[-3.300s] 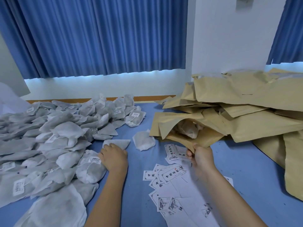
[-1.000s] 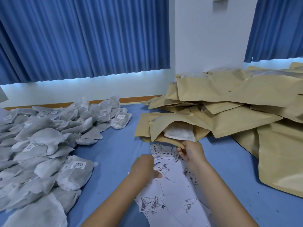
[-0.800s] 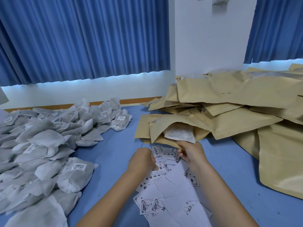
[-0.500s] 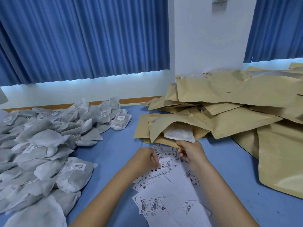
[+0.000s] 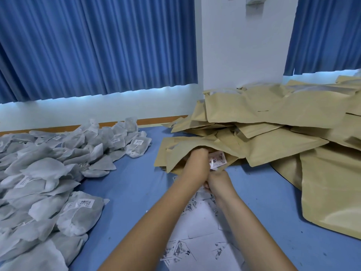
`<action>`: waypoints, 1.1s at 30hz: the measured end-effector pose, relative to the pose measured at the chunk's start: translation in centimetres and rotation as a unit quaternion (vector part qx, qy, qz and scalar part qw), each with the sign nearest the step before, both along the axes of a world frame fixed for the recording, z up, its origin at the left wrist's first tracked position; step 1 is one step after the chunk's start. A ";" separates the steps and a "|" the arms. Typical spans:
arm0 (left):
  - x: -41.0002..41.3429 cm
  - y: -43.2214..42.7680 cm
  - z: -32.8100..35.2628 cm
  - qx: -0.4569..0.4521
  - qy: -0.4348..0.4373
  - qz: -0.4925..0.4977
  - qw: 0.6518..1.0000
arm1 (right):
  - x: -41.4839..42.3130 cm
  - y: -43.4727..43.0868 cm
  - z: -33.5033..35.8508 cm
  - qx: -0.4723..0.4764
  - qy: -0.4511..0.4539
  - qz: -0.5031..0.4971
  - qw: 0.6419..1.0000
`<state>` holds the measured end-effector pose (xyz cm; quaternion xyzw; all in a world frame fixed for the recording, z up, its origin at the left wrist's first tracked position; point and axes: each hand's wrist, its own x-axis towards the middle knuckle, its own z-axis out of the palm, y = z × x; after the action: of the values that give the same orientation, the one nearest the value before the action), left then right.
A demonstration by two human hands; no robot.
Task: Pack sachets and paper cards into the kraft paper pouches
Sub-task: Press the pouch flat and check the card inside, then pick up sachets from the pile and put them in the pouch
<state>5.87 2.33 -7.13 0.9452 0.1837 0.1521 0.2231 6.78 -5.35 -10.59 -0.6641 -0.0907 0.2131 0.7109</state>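
In the pouch [image 5: 195,142] mouth, left hand [image 5: 196,163] and card [image 5: 217,160] sit half hidden.

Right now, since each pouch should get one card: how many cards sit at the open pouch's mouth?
1: a printed card in the pouch mouth, beside the left hand; more may be hidden inside.

Sachets [image 5: 48,182] heaped on table's [image 5: 132,178] left, pouches [image 5: 283,118] piled on right, cards [image 5: 199,231] spread btwn them at front. One card [image 5: 217,160] sticks in mouth of nearest pouch [image 5: 214,145].
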 end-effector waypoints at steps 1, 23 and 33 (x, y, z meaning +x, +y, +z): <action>0.9 0.5 0.1 0.088 0.021 -0.003 0.996 | -0.2 0.1 0.0 0.004 -0.003 0.011 1.000; -5.8 0.8 1.1 0.265 -0.155 -0.021 0.951 | -0.7 0.1 0.7 0.109 0.044 0.069 0.991; -8.1 -2.3 -4.1 -0.126 -0.085 0.054 0.987 | 0.4 0.4 0.1 0.107 0.117 0.008 0.987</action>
<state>-2.28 0.08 -11.21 0.8819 0.2323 0.2198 0.3464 7.21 -4.98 -10.46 -0.5542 -0.0344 0.2837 0.7817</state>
